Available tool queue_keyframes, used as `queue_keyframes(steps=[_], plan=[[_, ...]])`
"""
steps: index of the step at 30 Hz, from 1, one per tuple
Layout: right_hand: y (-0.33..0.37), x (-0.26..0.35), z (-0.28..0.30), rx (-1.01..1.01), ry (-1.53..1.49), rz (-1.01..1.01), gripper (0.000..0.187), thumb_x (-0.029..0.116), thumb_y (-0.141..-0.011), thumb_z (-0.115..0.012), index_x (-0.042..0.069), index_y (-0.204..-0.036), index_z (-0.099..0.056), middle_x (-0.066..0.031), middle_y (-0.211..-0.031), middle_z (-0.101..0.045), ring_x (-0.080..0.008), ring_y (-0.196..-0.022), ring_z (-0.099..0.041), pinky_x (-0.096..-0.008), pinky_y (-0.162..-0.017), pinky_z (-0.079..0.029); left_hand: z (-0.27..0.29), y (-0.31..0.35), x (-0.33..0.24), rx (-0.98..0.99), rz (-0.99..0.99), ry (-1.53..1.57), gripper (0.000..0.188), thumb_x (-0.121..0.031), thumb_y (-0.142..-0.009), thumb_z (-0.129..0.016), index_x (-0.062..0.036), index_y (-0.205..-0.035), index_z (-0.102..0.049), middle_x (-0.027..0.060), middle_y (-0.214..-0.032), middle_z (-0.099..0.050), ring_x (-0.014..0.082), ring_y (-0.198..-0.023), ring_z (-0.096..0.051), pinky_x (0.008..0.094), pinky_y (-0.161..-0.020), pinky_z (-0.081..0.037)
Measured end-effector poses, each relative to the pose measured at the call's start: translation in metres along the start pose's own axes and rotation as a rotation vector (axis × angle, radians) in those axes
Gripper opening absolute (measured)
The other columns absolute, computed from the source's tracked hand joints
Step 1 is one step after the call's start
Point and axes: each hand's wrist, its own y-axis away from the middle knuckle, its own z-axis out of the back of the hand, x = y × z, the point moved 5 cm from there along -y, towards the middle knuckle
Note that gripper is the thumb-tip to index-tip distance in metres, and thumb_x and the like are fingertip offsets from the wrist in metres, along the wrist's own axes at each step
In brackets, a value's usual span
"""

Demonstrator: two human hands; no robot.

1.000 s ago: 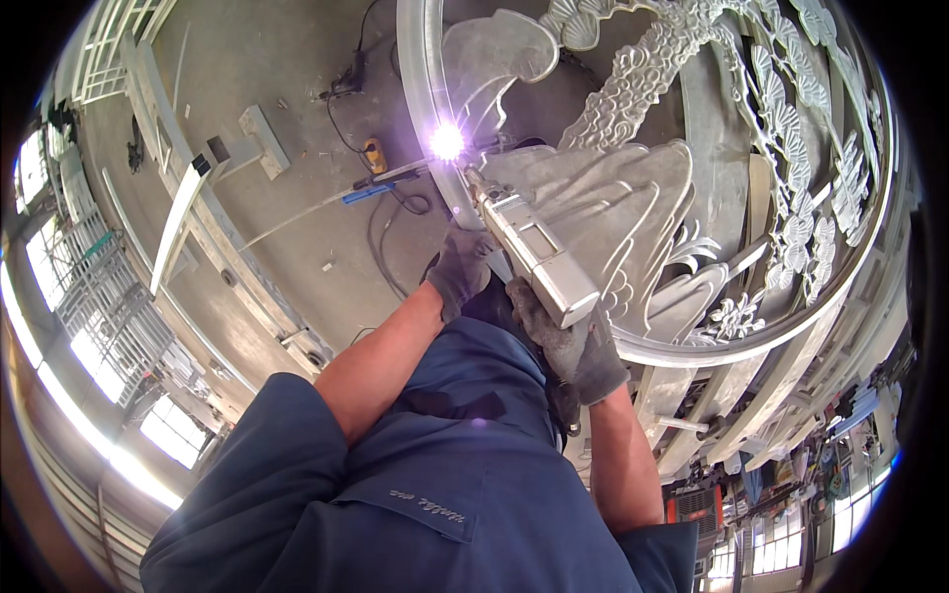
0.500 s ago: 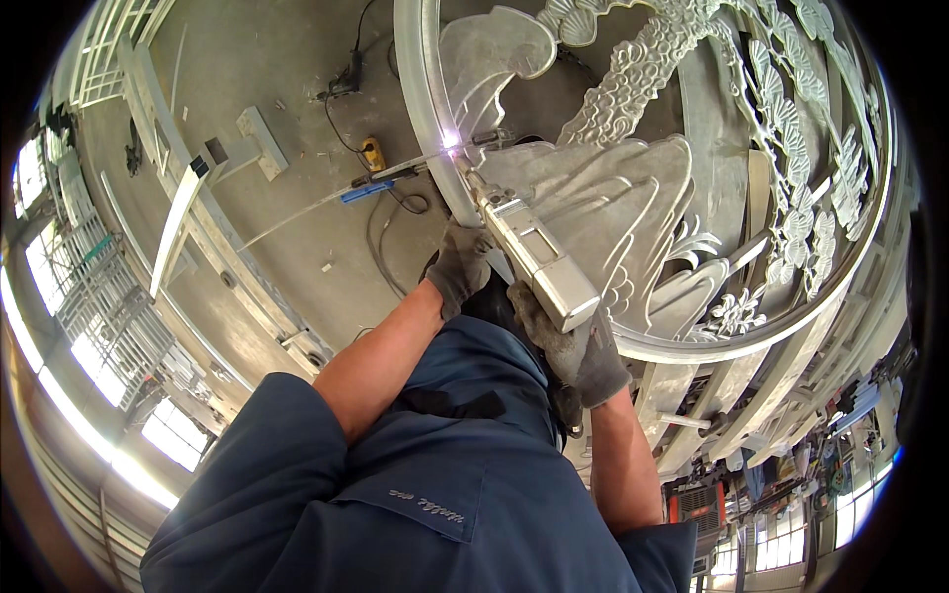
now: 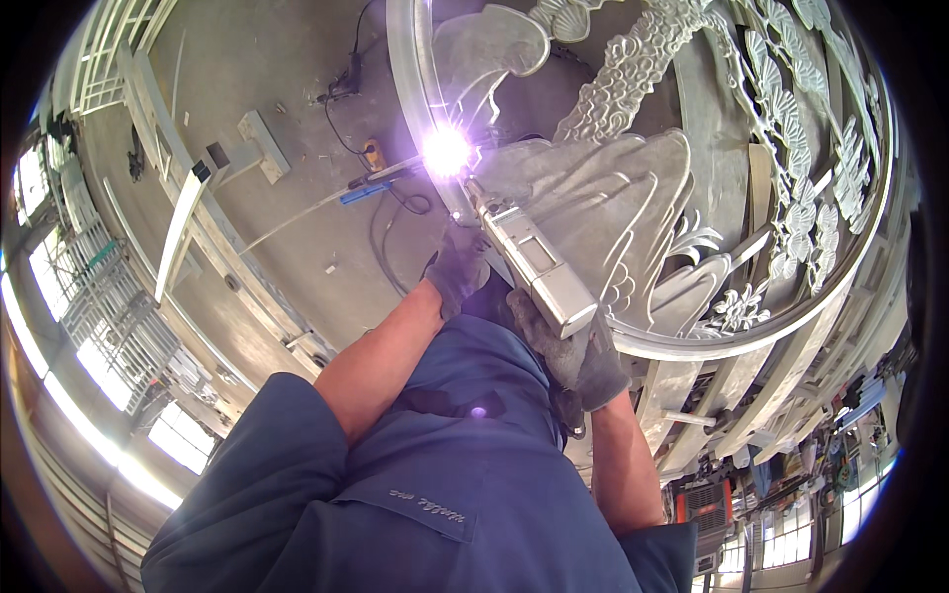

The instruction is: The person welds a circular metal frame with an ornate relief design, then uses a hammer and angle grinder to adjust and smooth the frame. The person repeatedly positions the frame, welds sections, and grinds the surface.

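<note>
My right hand [image 3: 565, 348], in a grey work glove, is wrapped round the rear underside of a boxy silver welding gun [image 3: 539, 262]. Its nozzle points up and left at the rim of a large round metal frame [image 3: 407, 59]. A brilliant violet-white welding arc [image 3: 447, 151] burns there and hides the joint. On the near side of the arc, my gloved left hand [image 3: 457, 267] is closed on the frame's edge, beside the gun's front end. Inside the ring lies a cast metal panel [image 3: 603, 188] with wing-like raised lines, next to a scaly branch form [image 3: 633, 79] and shell-shaped leaves.
A blue-handled tool [image 3: 366, 192] and a yellow tool [image 3: 373, 154] lie on the concrete floor left of the frame, with a loose cable [image 3: 381, 242]. Long metal beams [image 3: 232, 262] run along the left. Pale slats [image 3: 727, 400] extend below the ring's right side.
The small spark at the nozzle has flared into a wide violet glare that tints my left glove and clothing. Both hands and the gun hold nearly the same position.
</note>
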Motion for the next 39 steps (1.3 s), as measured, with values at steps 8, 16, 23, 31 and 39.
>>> queue_keyframes(steps=[8, 16, 23, 31, 39], plan=[[-0.003, 0.010, 0.006, -0.008, -0.085, 0.011, 0.030, 0.026, -0.091, -0.073, 0.002, -0.109, -0.066, -0.0167, -0.098, -0.066, -0.0382, -0.079, -0.065, -0.0472, -0.070, -0.052, 0.002, 0.004, -0.002, -0.146, 0.056, -0.065, 0.026, -0.013, -0.097, -0.062, -0.0080, -0.122, -0.061, 0.0031, -0.110, -0.066, 0.0145, -0.102, -0.065, 0.0308, -0.086, -0.053], [0.006, 0.000, 0.005, 0.022, -0.129, 0.105, 0.022, 0.019, -0.093, -0.070, 0.004, -0.109, -0.066, -0.0154, -0.096, -0.065, -0.0339, -0.080, -0.062, -0.0442, -0.070, -0.049, 0.029, -0.001, 0.007, -0.088, 0.083, -0.088, 0.026, -0.012, -0.093, -0.065, -0.0041, -0.118, -0.063, 0.0017, -0.100, -0.065, 0.0162, -0.094, -0.065, 0.0325, -0.083, -0.054], [0.007, -0.005, 0.006, -0.097, -0.281, 0.150, 0.016, 0.013, -0.100, -0.062, -0.001, -0.105, -0.067, -0.0044, -0.079, -0.065, -0.0114, -0.072, -0.059, -0.0294, -0.064, -0.049, 0.000, 0.004, -0.003, -0.052, -0.076, -0.233, 0.024, -0.007, -0.095, -0.063, -0.0045, -0.118, -0.062, 0.0014, -0.100, -0.064, 0.0153, -0.091, -0.065, 0.0322, -0.081, -0.055], [-0.011, 0.018, 0.016, 0.005, -0.123, -0.011, 0.019, 0.016, -0.100, -0.065, -0.001, -0.108, -0.070, -0.0054, -0.077, -0.068, -0.0128, -0.072, -0.063, -0.0302, -0.065, -0.051, 0.062, -0.018, 0.023, -0.044, -0.227, -0.227, 0.026, -0.009, -0.100, -0.058, -0.0019, -0.124, -0.061, 0.0003, -0.099, -0.062, 0.0121, -0.079, -0.059, 0.0290, -0.069, -0.051], [0.024, -0.016, 0.028, 0.008, -0.312, -0.020, 0.033, 0.013, -0.087, -0.076, -0.002, -0.115, -0.066, -0.0159, -0.098, -0.070, -0.0325, -0.081, -0.066, -0.0386, -0.074, -0.053, -0.041, 0.022, -0.033, 0.165, -0.535, -1.605, 0.025, 0.000, -0.091, -0.053, -0.0022, -0.111, -0.067, 0.0127, -0.102, -0.070, 0.0241, -0.098, -0.068, 0.0325, -0.083, -0.056]])
